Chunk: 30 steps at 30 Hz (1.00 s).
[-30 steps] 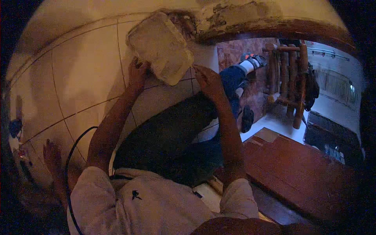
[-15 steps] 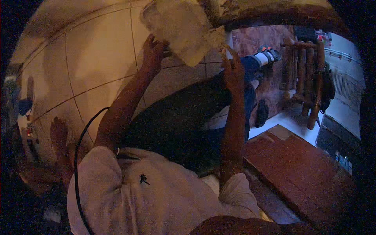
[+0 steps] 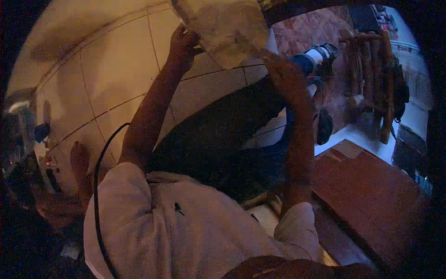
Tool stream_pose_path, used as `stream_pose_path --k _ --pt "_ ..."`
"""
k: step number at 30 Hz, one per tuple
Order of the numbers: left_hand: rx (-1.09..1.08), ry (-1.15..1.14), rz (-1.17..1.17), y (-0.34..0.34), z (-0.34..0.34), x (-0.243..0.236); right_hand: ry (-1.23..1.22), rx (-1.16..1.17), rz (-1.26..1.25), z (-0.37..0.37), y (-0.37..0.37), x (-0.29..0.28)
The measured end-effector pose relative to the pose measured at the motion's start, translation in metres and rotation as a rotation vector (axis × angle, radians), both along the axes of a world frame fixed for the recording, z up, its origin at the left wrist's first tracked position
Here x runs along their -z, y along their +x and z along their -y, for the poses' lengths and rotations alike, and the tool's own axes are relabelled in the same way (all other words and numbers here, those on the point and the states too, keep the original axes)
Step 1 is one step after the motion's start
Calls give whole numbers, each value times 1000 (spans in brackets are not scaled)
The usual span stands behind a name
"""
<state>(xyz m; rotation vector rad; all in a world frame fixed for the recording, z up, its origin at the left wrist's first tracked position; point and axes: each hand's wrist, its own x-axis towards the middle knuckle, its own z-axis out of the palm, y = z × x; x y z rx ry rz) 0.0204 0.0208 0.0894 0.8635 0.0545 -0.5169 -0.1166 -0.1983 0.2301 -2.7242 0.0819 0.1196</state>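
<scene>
A pale, shallow tray-like container (image 3: 218, 28) is tilted at the top of the view, partly cut off by the frame edge. My left hand (image 3: 185, 43) grips its left rim, fingers curled at the edge. At its lower right corner is my right hand (image 3: 284, 73), fingers bent together and blurred. They appear to pinch something thin, too dim to name, against a pale, lumpy patch on the container. My dark-trousered leg (image 3: 218, 118) stretches beneath both forearms.
Pale tiles (image 3: 116, 93) spread behind my left arm. A red-brown wooden surface (image 3: 362, 190) stands at lower right, and a wooden chair-like frame (image 3: 371, 79) beyond it. A foot with a white band (image 3: 320, 55) shows upper right. Another person's bare limb (image 3: 80, 160) is at left.
My right hand has shifted right and slightly up, close against the container's corner. The container and my left hand sit higher in view. The whole view has shifted a little.
</scene>
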Motion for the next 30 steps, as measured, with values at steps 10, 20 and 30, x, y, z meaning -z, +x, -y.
stream_pose_path --k 10,20,30 --pt "203 145 123 -1 -9 -4 -554 62 -79 -63 52 20" --pt "165 -238 -96 8 -30 19 -466 39 -188 -98 26 32" --pt "172 346 412 3 -41 29 -452 -89 -31 -138 44 58"
